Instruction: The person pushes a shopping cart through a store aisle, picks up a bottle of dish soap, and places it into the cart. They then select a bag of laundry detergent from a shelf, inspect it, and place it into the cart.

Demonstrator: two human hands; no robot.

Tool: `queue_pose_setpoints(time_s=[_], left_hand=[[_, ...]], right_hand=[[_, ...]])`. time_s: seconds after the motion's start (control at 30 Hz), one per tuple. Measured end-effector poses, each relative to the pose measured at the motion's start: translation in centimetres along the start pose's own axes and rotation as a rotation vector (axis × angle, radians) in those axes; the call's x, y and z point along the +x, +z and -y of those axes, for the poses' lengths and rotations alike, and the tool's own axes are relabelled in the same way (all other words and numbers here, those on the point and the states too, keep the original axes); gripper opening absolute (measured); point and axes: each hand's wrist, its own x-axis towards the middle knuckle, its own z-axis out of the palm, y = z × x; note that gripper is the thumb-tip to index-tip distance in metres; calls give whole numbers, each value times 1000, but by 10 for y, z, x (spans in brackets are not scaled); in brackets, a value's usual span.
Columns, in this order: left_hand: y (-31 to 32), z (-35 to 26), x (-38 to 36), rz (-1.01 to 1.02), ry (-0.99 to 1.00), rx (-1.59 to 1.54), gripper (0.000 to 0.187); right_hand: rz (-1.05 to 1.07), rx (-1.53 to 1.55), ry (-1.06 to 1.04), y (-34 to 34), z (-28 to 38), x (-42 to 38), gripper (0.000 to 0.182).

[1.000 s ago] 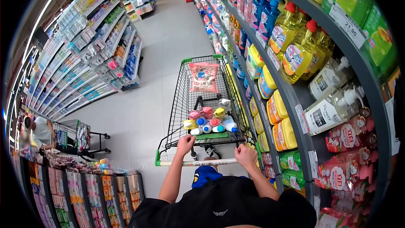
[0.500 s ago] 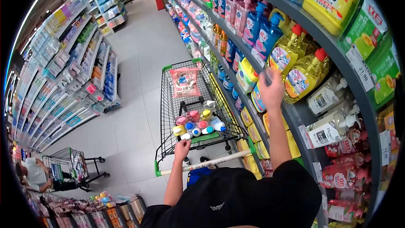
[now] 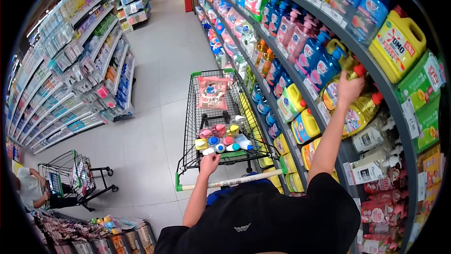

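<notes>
My right hand reaches to the shelf, its fingers closed around the upper part of a yellow dish soap bottle with a red cap. A similar yellow bottle lies tilted just below it. My left hand is closed at the near end of the shopping cart, beside a white cap; whatever its fingers hold is hidden. In the cart, several bottles with coloured caps stand close together, and a pink bag lies at the far end.
Shelves of detergent run along my right, with blue pump bottles and a yellow OMO jug. To the left stands a rack of small packages. A person is with another cart at lower left.
My right hand has moved from in front of the shelf onto the yellow bottle and closed around it. My left hand stays near the cart. The view has shifted slightly.
</notes>
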Motion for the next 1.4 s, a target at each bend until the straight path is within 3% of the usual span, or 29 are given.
queue_pose_setpoints(time_s=[0.1,0.23,0.27,0.37,0.5,0.6,0.7,0.8,0.93,0.97,1.03,1.1,1.17,1.23,1.4], left_hand=[[-7,1,10,0,9,16,35],[-14,-4,18,30,11,66,33],[-15,-2,22,41,14,65,33],[-14,2,28,61,15,63,33],[-17,2,35,79,26,79,32],[-18,2,40,92,28,87,34],[-22,-3,46,129,3,78,37],[-26,-6,64,186,-26,-54,38],[-40,-38,88,489,-39,-758,32],[-51,-49,94,620,16,-877,40],[-59,-81,99,674,-47,-1345,61],[-70,-101,105,639,-292,-1657,73],[-82,-114,113,569,-473,-1815,82],[-92,-120,119,475,-584,-1820,87],[-76,-88,152,411,-678,-1976,51]], right_hand=[[-57,-28,33,4,-3,5,69],[42,28,109,-17,27,3,65],[-53,53,59,-14,31,-5,60],[47,78,36,-28,56,-31,54],[-70,148,-378,-29,63,-64,32],[-47,375,-567,-56,76,-60,29],[37,672,-421,-79,91,-61,32],[328,1158,-381,-75,102,-68,39],[764,1412,-163,-21,140,-135,39],[862,1419,-116,-3,148,-162,38],[1049,1486,-49,23,164,-220,39],[1091,1427,-186,39,179,-264,36],[1022,1362,-601,49,196,-274,35],[1023,1370,-646,56,202,-287,32],[1112,1338,-720,80,204,-304,30]])
